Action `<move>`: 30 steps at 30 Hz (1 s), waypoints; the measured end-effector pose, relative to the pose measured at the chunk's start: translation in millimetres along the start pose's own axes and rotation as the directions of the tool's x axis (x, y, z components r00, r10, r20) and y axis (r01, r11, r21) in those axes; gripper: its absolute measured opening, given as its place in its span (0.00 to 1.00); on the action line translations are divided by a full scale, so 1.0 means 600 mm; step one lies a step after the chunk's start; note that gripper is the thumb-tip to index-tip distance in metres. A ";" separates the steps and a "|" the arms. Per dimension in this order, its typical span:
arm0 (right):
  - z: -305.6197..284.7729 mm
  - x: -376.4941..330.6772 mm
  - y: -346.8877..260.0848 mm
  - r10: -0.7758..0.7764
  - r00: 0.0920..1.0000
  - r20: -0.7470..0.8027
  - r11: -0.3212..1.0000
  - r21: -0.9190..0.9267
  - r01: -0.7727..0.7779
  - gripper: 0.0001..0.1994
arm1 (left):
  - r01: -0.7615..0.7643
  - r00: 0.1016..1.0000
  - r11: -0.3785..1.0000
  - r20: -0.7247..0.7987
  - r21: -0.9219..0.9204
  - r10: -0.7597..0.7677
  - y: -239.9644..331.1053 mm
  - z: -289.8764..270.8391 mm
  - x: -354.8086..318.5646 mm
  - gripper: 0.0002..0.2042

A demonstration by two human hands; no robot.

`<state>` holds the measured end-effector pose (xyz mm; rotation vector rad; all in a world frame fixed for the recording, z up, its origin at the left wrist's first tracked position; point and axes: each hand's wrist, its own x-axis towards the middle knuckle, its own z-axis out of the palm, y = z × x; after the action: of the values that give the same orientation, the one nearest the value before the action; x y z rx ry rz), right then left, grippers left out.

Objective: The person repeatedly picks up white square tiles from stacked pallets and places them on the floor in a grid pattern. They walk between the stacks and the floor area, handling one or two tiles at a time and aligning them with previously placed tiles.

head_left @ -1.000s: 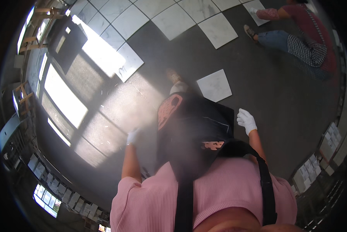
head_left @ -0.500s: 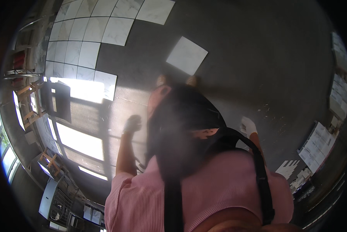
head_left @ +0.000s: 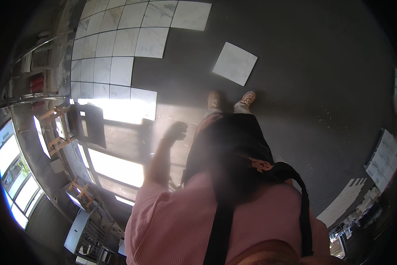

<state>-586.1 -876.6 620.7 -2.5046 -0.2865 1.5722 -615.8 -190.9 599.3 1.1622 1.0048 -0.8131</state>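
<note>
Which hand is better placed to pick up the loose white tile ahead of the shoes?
Probably left: the left hand hangs out beside the hip, nothing visibly in it; the right hand is out of view. The tile lies past the shoes.

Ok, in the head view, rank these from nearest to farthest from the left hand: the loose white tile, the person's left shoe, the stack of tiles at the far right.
From the left hand:
1. Left shoe, just up and right of the hand.
2. Loose white tile, on the dark floor beyond the shoes.
3. Stack of tiles, at the far right edge.
</note>
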 end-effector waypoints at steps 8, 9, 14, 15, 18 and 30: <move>-0.098 0.023 0.009 0.148 0.986 0.074 0.966 0.202 -0.161 0.16 | 0.083 0.986 0.773 -0.163 0.628 0.026 0.044 0.027 0.068 0.15; -0.106 0.017 0.021 0.162 0.984 0.079 0.960 0.218 -0.176 0.16 | 0.069 0.992 0.813 -0.125 0.578 0.005 0.090 0.052 0.070 0.15; -0.099 -0.020 0.129 0.221 0.973 0.071 0.917 0.325 -0.232 0.16 | -0.142 0.984 0.664 0.032 0.734 0.176 0.257 0.211 0.071 0.13; -0.088 -0.029 0.160 0.230 0.971 0.063 0.908 0.345 -0.237 0.17 | -0.177 0.976 0.462 0.095 0.869 0.197 0.274 0.245 0.088 0.12; -0.029 -0.054 0.253 0.224 0.974 0.021 0.904 0.370 -0.215 0.17 | -0.249 0.968 0.925 0.037 0.288 0.249 0.260 0.329 0.149 0.15; -0.194 -0.066 0.487 0.500 0.805 -0.320 0.607 0.792 -0.062 0.24 | -0.179 0.979 0.490 0.105 0.853 0.174 0.401 0.633 0.292 0.16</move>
<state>-477.2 -1173.7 633.7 -2.1681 0.7621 0.7266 -256.2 -509.4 551.7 2.0907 0.3920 -1.2015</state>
